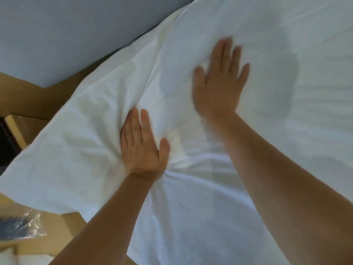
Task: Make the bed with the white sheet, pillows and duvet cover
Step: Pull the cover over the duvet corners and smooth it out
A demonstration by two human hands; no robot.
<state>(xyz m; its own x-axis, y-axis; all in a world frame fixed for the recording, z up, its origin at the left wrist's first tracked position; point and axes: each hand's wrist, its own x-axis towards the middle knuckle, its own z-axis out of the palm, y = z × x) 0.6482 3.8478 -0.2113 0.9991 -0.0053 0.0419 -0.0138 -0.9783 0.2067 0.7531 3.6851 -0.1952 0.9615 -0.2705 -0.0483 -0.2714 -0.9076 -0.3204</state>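
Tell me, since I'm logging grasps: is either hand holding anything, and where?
Nothing is held. The left hand and right hand both press flat, fingers straight, on the white pillow.

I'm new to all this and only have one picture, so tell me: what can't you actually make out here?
Head view only:
- Bed under the white bedding: fully covered, so sheet, pillow or duvet cover cannot be told apart.
- Palms of the left hand and right hand: face down on the cloth.
- Right hand's fingertips: motion-blurred.
- Shiny plastic-wrapped item: blurred, cut off by the left edge.
- The person: only bare forearms show.
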